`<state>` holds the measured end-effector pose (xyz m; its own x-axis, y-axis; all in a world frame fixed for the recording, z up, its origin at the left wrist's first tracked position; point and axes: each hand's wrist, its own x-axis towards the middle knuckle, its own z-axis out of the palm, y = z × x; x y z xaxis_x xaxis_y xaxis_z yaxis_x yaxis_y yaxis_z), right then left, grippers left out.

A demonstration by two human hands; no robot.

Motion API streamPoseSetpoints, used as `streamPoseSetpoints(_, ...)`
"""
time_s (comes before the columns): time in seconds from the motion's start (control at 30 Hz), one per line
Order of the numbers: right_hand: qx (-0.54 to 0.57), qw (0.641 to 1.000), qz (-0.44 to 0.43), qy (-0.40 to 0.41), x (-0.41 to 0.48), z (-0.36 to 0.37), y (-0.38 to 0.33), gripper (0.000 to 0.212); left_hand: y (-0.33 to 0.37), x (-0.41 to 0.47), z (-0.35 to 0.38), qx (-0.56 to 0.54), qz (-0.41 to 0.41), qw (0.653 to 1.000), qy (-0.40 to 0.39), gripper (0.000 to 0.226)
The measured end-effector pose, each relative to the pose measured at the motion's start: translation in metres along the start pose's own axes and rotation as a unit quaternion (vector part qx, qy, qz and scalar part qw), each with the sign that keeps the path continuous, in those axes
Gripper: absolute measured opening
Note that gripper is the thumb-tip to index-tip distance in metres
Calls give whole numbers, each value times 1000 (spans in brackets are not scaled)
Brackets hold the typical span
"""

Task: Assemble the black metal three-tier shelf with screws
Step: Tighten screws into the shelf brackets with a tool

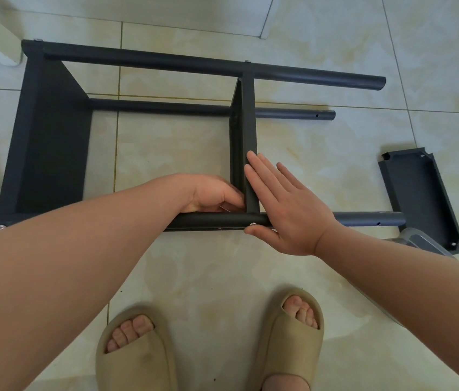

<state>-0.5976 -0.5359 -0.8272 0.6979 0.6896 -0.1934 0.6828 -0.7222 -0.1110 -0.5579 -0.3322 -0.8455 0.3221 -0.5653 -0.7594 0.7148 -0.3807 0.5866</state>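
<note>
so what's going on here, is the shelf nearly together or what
A person is putting together the black shelf frame, which lies on its side on the tiled floor. The right hand lies flat against the middle tier, thumb by a screw in the near pole. The left hand curls into the inner corner of that joint; whether it holds anything is unclear. An end tier is already on the poles, while the third tier lies loose on the floor to the right.

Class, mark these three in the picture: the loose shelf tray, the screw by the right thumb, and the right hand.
loose shelf tray [419,199]: head view, on its inner floor.
screw [253,223]: head view, on its silver head.
right hand [287,206]: head view, on its back.
</note>
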Motion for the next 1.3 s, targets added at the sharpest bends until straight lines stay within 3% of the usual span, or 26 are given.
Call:
streamPoseSetpoints(0.4,-1,1000,1,-4,0,0,0,95,-5,3,-4,-62,3,998,-17,23)
streamPoseSetpoints(0.53,-4,1000,0,-4,0,0,0,95,0,1,-1,-2,-38,999,-16,20)
streamPoseSetpoints(0.97,0,1000,0,1,0,1,0,95,-4,3,-3,-71,9,997,-17,23)
streamPoseSetpoints(1.13,2,1000,-3,7,0,1,0,94,-1,1,-1,12,-40,999,-11,19)
streamPoseSetpoints(1.3,-6,1000,-2,3,0,1,0,95,-4,1,-1,-18,13,1000,-5,17)
